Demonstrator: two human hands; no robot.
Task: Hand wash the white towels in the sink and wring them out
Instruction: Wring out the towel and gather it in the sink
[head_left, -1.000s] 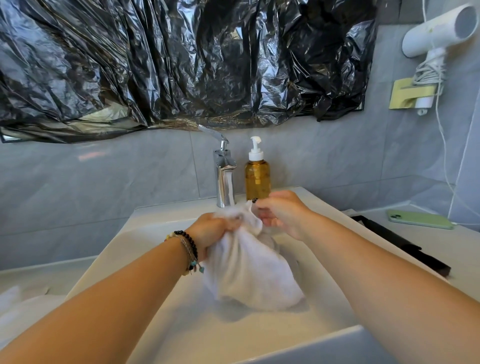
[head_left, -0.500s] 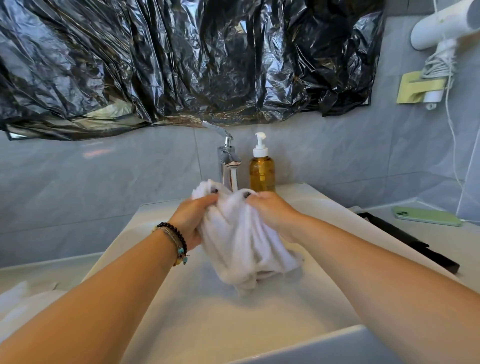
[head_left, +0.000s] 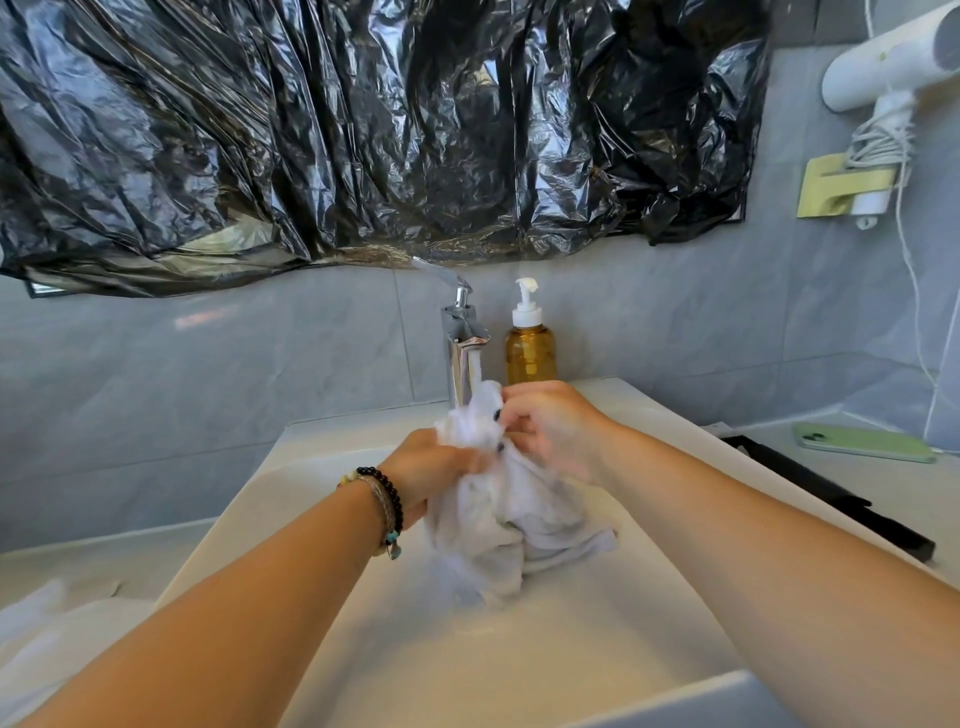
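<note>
Both hands, left hand (head_left: 434, 467) and right hand (head_left: 550, 428), grip the bunched white towel (head_left: 498, 525) over the sink (head_left: 322, 467). It is held under the tap (head_left: 462, 338), probably so running water rinses it during scrubbing.

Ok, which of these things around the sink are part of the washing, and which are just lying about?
In the job:
- bunched white towel, gripped by left hand and right hand
- white ceramic sink
- chrome tap, running
- amber pump soap bottle, perhaps

Lying about:
- green phone
- white wall hairdryer
- crumpled black plastic sheet
</note>
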